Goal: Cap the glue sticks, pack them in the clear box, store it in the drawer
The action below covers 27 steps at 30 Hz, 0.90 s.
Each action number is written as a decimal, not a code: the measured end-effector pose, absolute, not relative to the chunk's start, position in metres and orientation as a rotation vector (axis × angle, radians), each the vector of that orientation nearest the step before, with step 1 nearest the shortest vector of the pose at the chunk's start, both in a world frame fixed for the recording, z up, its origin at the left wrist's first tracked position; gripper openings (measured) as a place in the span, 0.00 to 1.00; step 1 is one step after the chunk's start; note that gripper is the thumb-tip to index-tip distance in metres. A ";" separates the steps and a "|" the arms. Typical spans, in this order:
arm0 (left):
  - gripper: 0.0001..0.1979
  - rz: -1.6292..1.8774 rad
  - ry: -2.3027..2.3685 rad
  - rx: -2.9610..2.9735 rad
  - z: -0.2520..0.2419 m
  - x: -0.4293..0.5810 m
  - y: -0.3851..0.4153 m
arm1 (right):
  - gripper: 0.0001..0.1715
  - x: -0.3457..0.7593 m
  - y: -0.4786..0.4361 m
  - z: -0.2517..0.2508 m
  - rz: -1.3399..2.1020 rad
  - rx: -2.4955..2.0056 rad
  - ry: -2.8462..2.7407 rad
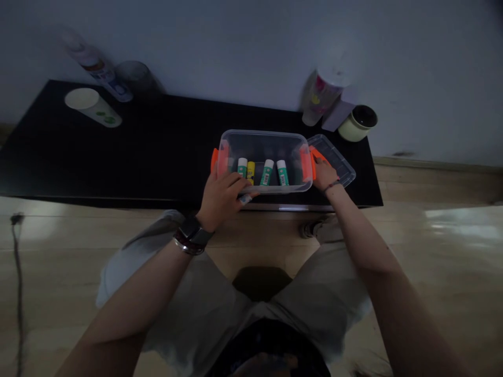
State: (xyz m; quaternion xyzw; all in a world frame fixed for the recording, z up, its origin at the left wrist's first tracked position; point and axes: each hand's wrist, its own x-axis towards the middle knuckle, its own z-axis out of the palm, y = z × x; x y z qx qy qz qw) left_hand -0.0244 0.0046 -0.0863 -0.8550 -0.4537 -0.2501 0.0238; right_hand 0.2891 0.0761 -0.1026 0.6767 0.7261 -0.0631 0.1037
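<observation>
**Open, and held from both sides**

A long matte-black worktop [118, 152] stood above a pale wooden floor [58, 262], with a cream mug [357, 123] towards its 2 o'clock end and a cream paper cup [82, 102] lying towards 10 o'clock. Near its front edge sat a clear rectangular plastic box [265, 141] with bright orange side clips, and a clear plastic lid [338, 162] lay at the box's 3 o'clock, partly under the right hand [324, 175]. Those fingers lay close together on an orange clip [307, 165]; whether they gripped it could not be told. The left hand [222, 198], at the box's 7 o'clock, curled over the front wall, a small white stick end [245, 199] showing beneath it; any pinch on that was hidden. Inside were green-labelled glue sticks [266, 173] and a yellow glue stick [250, 173]. A light box like this seemed best steadied low, with even pressure from both sides.
</observation>
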 end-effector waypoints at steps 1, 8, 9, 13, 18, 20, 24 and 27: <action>0.16 -0.785 -1.393 -2.640 -0.087 -0.024 0.005 | 0.27 0.289 0.076 -0.104 -0.187 2.002 2.122; 0.13 -0.851 -1.364 -2.621 -0.093 -0.026 0.005 | 0.26 0.283 0.079 -0.109 -0.170 1.979 2.085; 0.13 -0.871 -1.363 -2.624 -0.093 -0.026 0.005 | 0.26 0.282 0.078 -0.109 -0.178 1.978 2.087; 0.14 -0.883 -1.329 -2.623 -0.091 -0.026 0.006 | 0.25 0.283 0.074 -0.102 -0.167 2.024 2.106; 0.15 -0.791 -1.318 -2.617 -0.090 -0.026 0.006 | 0.23 0.286 0.061 -0.087 -0.112 2.217 2.147; 0.15 -0.819 -1.287 -2.610 -0.090 -0.026 0.007 | 0.22 0.289 0.056 -0.082 -0.128 2.254 2.183; 0.13 -0.875 -1.320 -2.628 -0.091 -0.025 0.007 | 0.19 0.300 0.050 -0.077 -0.125 2.342 2.303; 0.11 -0.910 -1.415 -2.691 -0.090 -0.025 0.006 | 0.18 0.312 0.048 -0.075 -0.114 2.453 2.385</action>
